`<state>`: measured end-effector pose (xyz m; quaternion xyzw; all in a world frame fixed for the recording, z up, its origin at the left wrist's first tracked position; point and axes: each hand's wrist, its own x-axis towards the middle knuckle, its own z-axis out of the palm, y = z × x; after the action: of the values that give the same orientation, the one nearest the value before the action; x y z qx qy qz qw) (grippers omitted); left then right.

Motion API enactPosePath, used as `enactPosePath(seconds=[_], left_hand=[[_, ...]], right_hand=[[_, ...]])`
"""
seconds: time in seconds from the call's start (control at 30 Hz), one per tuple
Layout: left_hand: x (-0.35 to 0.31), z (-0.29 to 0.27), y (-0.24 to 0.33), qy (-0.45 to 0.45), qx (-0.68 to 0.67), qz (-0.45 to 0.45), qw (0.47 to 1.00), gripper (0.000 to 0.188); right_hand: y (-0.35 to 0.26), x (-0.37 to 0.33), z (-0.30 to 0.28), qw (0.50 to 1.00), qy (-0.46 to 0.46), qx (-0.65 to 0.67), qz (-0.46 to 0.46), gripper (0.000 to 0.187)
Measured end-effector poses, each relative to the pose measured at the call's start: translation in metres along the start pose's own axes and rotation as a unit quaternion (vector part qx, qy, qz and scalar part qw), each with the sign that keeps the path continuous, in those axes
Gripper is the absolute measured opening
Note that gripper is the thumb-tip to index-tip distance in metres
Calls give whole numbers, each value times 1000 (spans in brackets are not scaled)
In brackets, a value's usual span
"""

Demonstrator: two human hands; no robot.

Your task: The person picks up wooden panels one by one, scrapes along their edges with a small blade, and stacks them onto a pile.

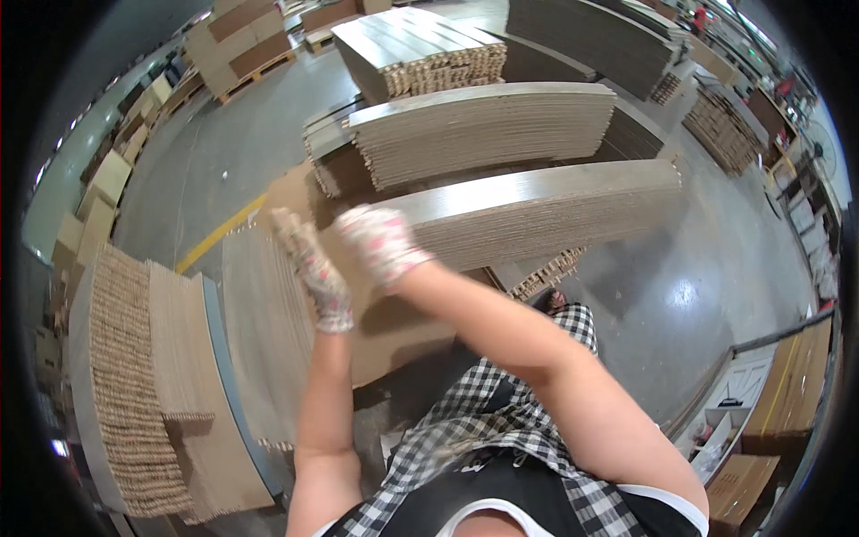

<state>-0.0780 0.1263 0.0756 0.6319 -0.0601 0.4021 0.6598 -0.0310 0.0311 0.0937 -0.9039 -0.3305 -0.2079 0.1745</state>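
Both my hands wear white gloves with a pink floral print. My left hand (315, 276) is stretched out with its fingers straight, beside the upright row of thin grey-brown boards (255, 309); nothing shows in it. My right hand (383, 246) is over the left end of a long stack of grey-brown boards (546, 204). Its fingers are blurred, and whether they touch or hold anything cannot be made out. Below and between the hands lies a brown cardboard sheet (394, 345).
Further board stacks (483, 134) and a silvery-topped stack (416, 40) stand beyond. At the left are corrugated-edged bundles (125, 376) beside a blue-grey strip (234, 385). A yellow floor line (224, 231) runs behind. Cardboard boxes (787, 385) and a white shelf (729, 407) are at the lower right.
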Motion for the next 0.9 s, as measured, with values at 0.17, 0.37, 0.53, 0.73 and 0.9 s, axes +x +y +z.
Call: enactPosePath(seconds=[0.17,0.37,0.53,0.73,0.9], left_hand=[[-1,-10,45,79,128,133,980,63],[7,54,38,-202,308,213,905,40],[0,136,8,-420,452,198,762,74],[6,151,-3,-448,449,150,758,64],[-10,80,28,-326,490,167,791,64]], right_hand=[[-19,-12,-2,992,25,107,-58,16],[170,-77,-77,981,26,-74,175,18],[266,-177,-178,924,167,-95,330,20],[223,-228,-151,901,221,141,345,15],[186,-232,-119,871,262,252,330,15]])
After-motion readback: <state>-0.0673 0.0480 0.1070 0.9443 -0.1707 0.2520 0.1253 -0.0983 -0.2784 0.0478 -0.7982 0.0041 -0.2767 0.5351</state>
